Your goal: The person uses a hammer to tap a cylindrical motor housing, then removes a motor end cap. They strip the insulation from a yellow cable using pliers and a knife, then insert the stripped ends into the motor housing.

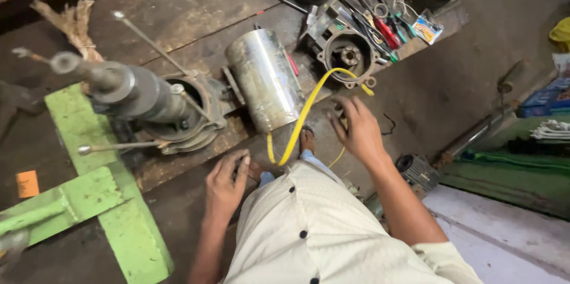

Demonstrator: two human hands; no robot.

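Two bare hands are seen above the near edge of a worn wooden workbench [178,5]. The right hand [358,129] is held with fingers spread and loosely curled, open, close against a yellow insulating sleeve [306,111]; whether the sleeve is actually pinched cannot be told. The sleeve is arched from a dark motor end cover [349,54] near the bench's right edge, across a shiny cylindrical motor housing [265,79] lying on its side near the middle of the bench, and down past the near edge. The left hand [225,186] is held open, nothing gripped, just beside the near edge. A grey press spindle with handle rods [127,88] is mounted at the left edge on a green frame [113,201]. Pliers and screwdrivers [380,25] are heaped at the far right corner.
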